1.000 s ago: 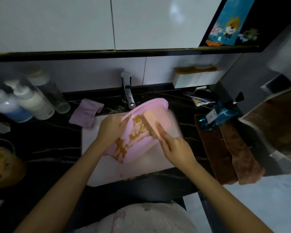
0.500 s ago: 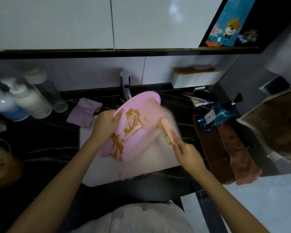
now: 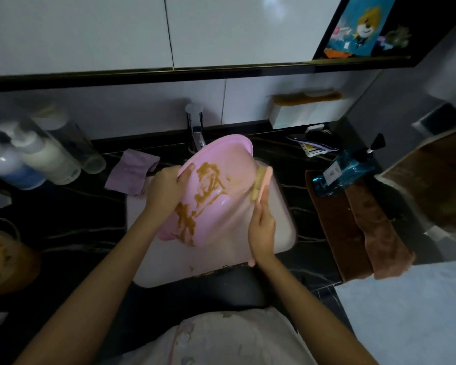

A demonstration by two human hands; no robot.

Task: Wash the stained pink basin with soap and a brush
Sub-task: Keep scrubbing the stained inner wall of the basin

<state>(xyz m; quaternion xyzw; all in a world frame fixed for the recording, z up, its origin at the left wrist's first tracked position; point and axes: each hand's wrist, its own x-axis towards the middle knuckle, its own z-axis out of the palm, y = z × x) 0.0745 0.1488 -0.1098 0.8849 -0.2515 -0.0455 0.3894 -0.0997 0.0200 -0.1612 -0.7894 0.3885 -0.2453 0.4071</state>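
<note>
The pink basin (image 3: 216,191) is tilted over the white sink (image 3: 282,233), below the tap (image 3: 195,130). The left hand (image 3: 166,191) grips its rim at 9 o'clock, fingers closed on it. The right hand (image 3: 261,227) has its fingers wrapped around a brush (image 3: 259,184), bristles at the basin's 3 o'clock edge. Brown stains (image 3: 206,185) cover much of the inside and no suds show, so I judge most scrubbing and rinsing remain.
</note>
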